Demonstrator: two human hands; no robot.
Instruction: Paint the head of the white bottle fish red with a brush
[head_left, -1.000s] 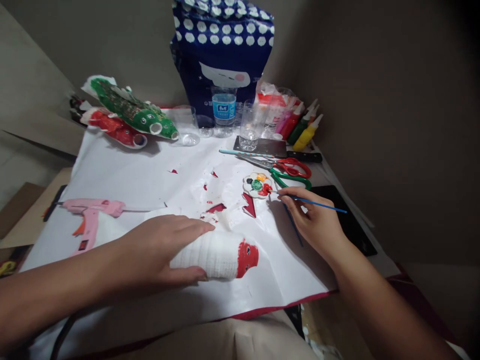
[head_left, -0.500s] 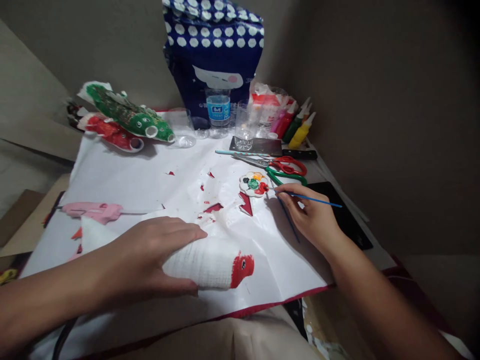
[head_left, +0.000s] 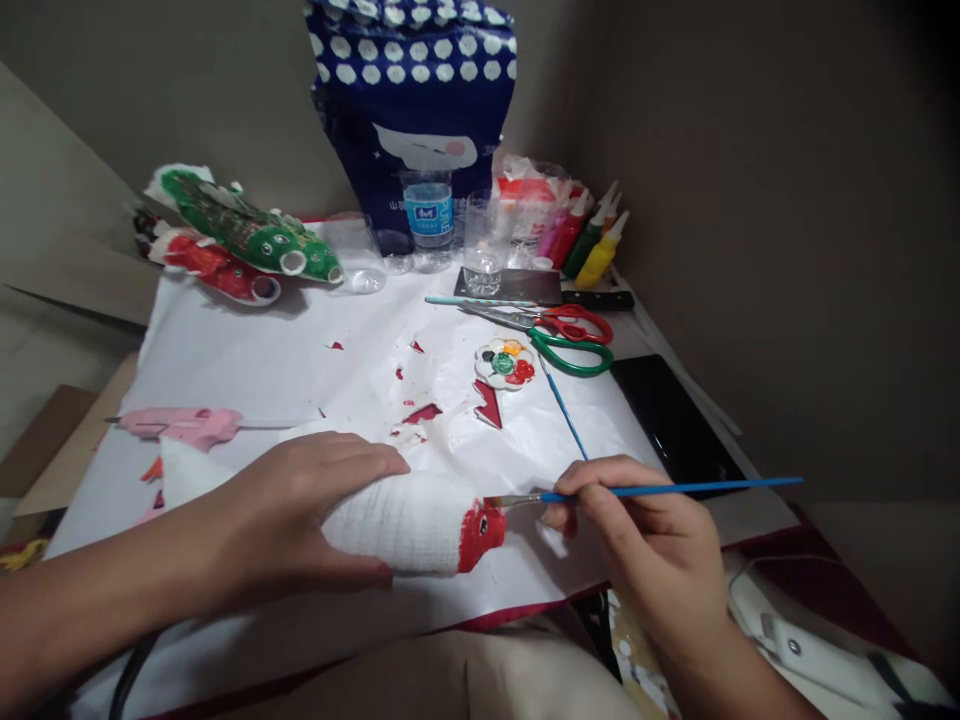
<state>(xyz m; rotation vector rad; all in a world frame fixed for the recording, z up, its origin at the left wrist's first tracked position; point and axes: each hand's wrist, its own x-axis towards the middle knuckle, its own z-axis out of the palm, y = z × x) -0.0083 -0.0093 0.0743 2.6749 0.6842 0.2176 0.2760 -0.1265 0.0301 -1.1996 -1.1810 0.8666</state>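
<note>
My left hand point(head_left: 315, 510) is wrapped over a white gauze-covered fish figure point(head_left: 420, 525) lying on the paper-covered table. The fish's head end is painted red, with a small eye on it. In my right hand point(head_left: 645, 540) is a thin blue paintbrush point(head_left: 697, 487), pinched between thumb and fingers. Its bristles touch the upper edge of the red head. A flower-shaped paint palette point(head_left: 505, 364) with red, orange, green and black paint sits beyond the fish. Another blue brush point(head_left: 564, 408) leans with its tip near the palette.
Green-handled scissors point(head_left: 570, 352), red-handled scissors point(head_left: 574, 323) and a knife point(head_left: 517, 287) lie behind the palette. A black phone point(head_left: 675, 420) is at the right. A pink glue gun point(head_left: 180, 425) lies left. Painted fish point(head_left: 262, 245), clear cups point(head_left: 484, 245) and paint bottles point(head_left: 600, 250) stand along the back.
My right hand has carried the brush from the red paint on the palette down to the fish's head. My left hand stays on the fish.
</note>
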